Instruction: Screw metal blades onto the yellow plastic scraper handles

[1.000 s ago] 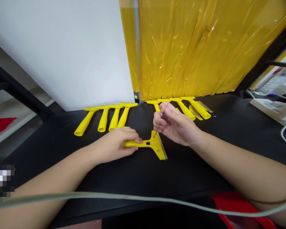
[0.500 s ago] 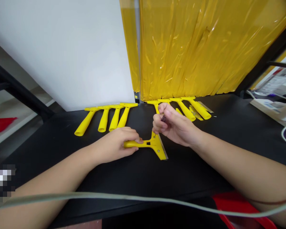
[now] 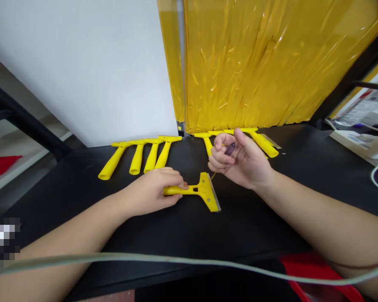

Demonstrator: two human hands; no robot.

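My left hand (image 3: pixel 159 191) is wrapped round the handle of a yellow scraper (image 3: pixel 204 192), which lies on the black table. Its wide head points right, with two screws in it and a metal blade along the outer edge. Just above and right of that head, my right hand (image 3: pixel 241 159) has its fingers curled round a screwdriver (image 3: pixel 230 149) with a dark purple handle. The thumb is lifted off, and the thin shaft slants down towards the blade edge. My palm hides part of the scrapers behind it.
Several yellow scrapers (image 3: pixel 138 157) line the back left of the black table (image 3: pixel 164 239). More scrapers (image 3: pixel 264 144) lie at the back right, near a loose blade and a small screw (image 3: pixel 283 153). A white power strip (image 3: pixel 355 151) is at the right; a pale cable (image 3: pixel 176 262) crosses in front.
My right hand has moved right and its thumb has opened, taking the screwdriver away from the upper screw of the scraper head. My left hand has stayed on the handle.
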